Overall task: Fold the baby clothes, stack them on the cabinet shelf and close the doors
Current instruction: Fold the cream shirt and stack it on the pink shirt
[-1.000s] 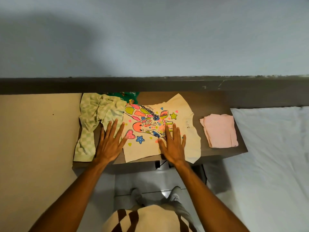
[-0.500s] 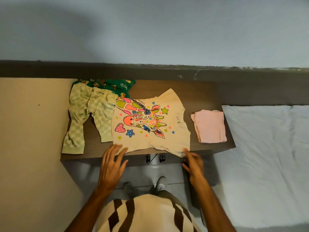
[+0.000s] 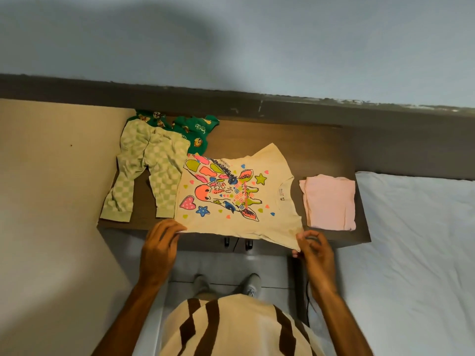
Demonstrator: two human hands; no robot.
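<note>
A cream baby T-shirt (image 3: 267, 219) with a bright giraffe print lies flat on the brown table (image 3: 282, 140), its near edge hanging over the front. My left hand (image 3: 160, 242) pinches the shirt's near left corner. My right hand (image 3: 312, 249) pinches the near right corner, by the sleeve. Left of the shirt lie green checked baby trousers (image 3: 146, 173), spread out, partly over a green printed garment (image 3: 195, 132). A folded pink garment (image 3: 330, 202) rests at the table's right end.
A beige cabinet side (image 3: 51, 188) stands to the left of the table. A bed with a white sheet (image 3: 416, 240) lies to the right. A grey-blue wall (image 3: 231, 42) rises behind a dark ledge. My feet stand on the tiled floor below.
Both hands left the top of the shirt, drew back to the table's front edge and took hold of the shirt's two near corners. The camera view shifted a little.
</note>
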